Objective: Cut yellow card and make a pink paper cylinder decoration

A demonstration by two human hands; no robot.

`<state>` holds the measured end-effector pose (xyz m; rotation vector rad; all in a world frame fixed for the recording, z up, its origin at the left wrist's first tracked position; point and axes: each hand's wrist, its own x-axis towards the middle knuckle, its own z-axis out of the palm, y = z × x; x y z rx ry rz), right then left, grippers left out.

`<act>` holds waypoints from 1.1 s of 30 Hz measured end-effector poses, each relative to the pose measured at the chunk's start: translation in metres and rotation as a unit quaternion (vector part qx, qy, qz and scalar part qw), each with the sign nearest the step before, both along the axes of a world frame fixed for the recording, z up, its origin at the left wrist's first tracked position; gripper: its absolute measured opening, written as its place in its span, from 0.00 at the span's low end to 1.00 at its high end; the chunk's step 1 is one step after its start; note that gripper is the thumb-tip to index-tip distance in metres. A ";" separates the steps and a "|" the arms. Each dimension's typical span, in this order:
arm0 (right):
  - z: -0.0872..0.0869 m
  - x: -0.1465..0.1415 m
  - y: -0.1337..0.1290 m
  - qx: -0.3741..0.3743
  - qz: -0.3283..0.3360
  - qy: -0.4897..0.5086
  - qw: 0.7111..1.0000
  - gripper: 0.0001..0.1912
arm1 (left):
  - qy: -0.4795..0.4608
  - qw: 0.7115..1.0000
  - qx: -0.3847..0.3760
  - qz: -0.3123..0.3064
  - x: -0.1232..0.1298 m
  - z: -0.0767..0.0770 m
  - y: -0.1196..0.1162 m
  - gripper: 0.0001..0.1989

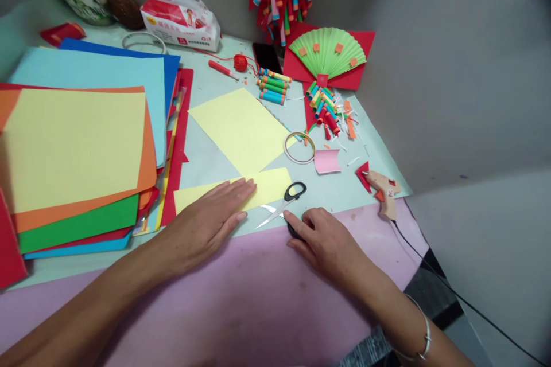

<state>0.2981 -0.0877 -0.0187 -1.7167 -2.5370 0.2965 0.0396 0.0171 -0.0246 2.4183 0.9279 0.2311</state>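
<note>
My left hand (215, 212) lies flat on a long yellow paper strip (271, 178), its fingers stretched out toward the right. My right hand (321, 238) is at the black-handled scissors (275, 215), fingers curled round the lower handle loop, the index finger resting near the pivot. The scissors lie with their blades apart, pointing left, beside the strip's lower edge. Behind the strip is a larger yellow sheet (243, 129), set at an angle. A roll of tape (286, 148) touches its right corner, and a curled pink paper piece (327, 161) lies beside the roll.
Stacked coloured paper (77, 149) covers the left side. Rolled paper tubes (273, 87), a phone (267, 57) and a green paper fan (327, 51) are at the back. A glue gun (385, 192) with a cord lies on the right. A tissue pack (181, 22) stands at the back left.
</note>
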 end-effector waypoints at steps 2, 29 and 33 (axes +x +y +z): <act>0.001 -0.001 0.001 -0.004 -0.006 0.003 1.000 0.23 | 0.001 1.000 0.001 -0.001 0.000 -0.001 -0.001 0.28; 0.001 -0.013 -0.001 0.007 -0.008 0.018 1.000 0.22 | 0.001 1.000 0.017 -0.009 0.000 0.003 0.002 0.27; 0.002 -0.017 -0.001 0.010 -0.004 0.007 1.000 0.22 | 0.006 1.000 0.007 -0.012 0.000 0.004 0.002 0.27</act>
